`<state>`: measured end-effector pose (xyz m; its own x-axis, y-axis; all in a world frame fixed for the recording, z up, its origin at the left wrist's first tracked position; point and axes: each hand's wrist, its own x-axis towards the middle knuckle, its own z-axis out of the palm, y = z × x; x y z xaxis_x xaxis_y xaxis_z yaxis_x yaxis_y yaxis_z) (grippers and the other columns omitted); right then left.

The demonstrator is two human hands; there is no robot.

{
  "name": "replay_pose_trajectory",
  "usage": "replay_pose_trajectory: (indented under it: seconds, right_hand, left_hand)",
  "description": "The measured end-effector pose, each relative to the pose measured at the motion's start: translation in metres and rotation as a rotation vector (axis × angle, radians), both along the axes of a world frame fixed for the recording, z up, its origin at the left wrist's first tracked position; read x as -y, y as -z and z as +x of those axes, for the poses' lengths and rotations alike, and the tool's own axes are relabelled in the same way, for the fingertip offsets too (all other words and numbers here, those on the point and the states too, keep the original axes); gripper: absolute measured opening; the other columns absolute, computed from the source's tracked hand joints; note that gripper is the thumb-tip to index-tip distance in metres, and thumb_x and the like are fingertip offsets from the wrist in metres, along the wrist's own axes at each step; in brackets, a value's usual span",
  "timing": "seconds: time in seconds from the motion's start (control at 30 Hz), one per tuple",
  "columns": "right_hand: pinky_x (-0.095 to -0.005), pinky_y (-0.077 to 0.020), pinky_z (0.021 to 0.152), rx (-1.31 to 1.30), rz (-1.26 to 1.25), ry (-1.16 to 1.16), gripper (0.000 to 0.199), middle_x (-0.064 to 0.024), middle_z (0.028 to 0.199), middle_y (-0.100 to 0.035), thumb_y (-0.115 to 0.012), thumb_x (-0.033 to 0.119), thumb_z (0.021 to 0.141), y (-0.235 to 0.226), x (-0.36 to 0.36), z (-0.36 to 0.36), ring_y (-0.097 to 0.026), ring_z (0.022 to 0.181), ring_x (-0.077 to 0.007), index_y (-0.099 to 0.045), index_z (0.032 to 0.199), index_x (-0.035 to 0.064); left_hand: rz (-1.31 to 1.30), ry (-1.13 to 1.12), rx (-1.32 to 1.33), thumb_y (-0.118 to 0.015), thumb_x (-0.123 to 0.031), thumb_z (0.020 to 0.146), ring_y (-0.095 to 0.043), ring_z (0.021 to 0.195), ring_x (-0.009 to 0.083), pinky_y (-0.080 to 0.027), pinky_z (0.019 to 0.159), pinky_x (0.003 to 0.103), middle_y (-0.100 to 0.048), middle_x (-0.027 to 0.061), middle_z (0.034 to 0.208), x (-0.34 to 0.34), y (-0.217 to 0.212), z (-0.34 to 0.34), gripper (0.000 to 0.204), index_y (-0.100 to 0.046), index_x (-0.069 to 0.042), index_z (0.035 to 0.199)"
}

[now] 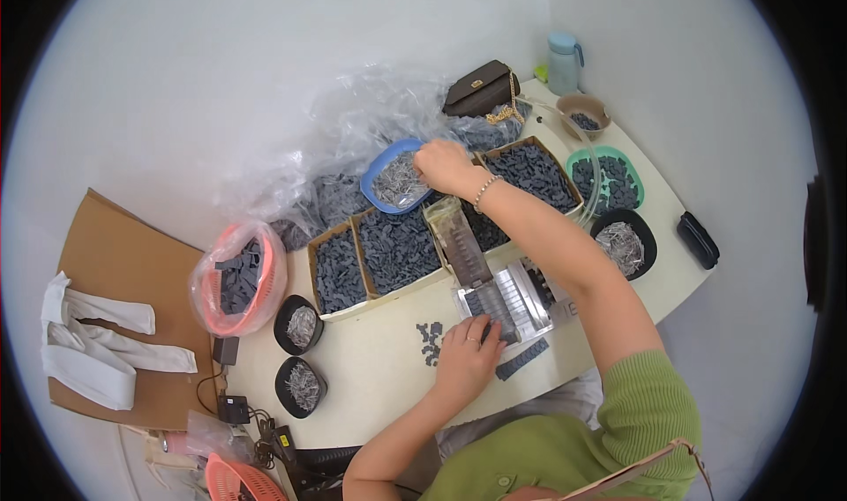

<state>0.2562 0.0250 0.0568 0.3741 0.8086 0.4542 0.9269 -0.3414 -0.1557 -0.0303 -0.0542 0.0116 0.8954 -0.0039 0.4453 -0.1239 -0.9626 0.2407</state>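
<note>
My right hand [444, 168] reaches across the table to the blue bowl [371, 186] of thin silvery pins [400, 182]. Its fingers are bent together at the bowl's right rim, and whatever they pinch is hidden. My left hand [466, 360] lies by the lower left edge of a clear and metal fixture [522, 300], fingers slightly apart and tips touching its side. Dark grey ribbed pieces [490, 309] fill a row in the fixture. A brownish, translucent long block [460, 243] stands behind it. Loose grey pieces [430, 342] lie left of my left hand, and a grey strip [522, 360] lies right of it.
Partitioned cardboard boxes [356, 307] of grey pieces stand mid-table. Black bowls [304, 415] of pins sit left, another black bowl [651, 247] right. Around them are a pink basket [221, 316], green tray [637, 168], brown bag [483, 89], blue bottle [562, 64] and plastic sheeting [353, 117].
</note>
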Motion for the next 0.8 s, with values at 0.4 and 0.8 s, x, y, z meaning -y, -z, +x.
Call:
replay_pose_trajectory:
  seconds: [0.4, 0.8]
  right_hand:
    - [-0.0421, -0.0533, 0.071, -0.043, 0.033, 0.016, 0.012, -0.0145, 0.079, -0.069, -0.060, 0.010, 0.071, -0.002, 0.009, -0.001, -0.067, 0.081, -0.0310, -0.071, 0.074, 0.0075]
    - [-0.0426, -0.0514, 0.071, -0.315, 0.217, -0.037, 0.014, -0.0133, 0.079, -0.068, -0.061, 0.017, 0.077, -0.008, 0.033, 0.003, -0.065, 0.077, -0.0315, -0.070, 0.081, 0.0078]
  left_hand:
    - [0.126, -0.054, -0.128, -0.067, -0.039, 0.079, -0.045, 0.123, 0.0378, -0.038, 0.099, 0.047, -0.047, 0.0240, 0.131, 0.005, 0.002, -0.008, 0.065, -0.052, 0.006, 0.124]
    - [0.078, -0.068, -0.104, -0.063, -0.048, 0.082, -0.040, 0.128, 0.0387, -0.033, 0.104, 0.049, -0.045, 0.0260, 0.133, -0.014, 0.005, 0.007, 0.073, -0.047, 0.008, 0.126]
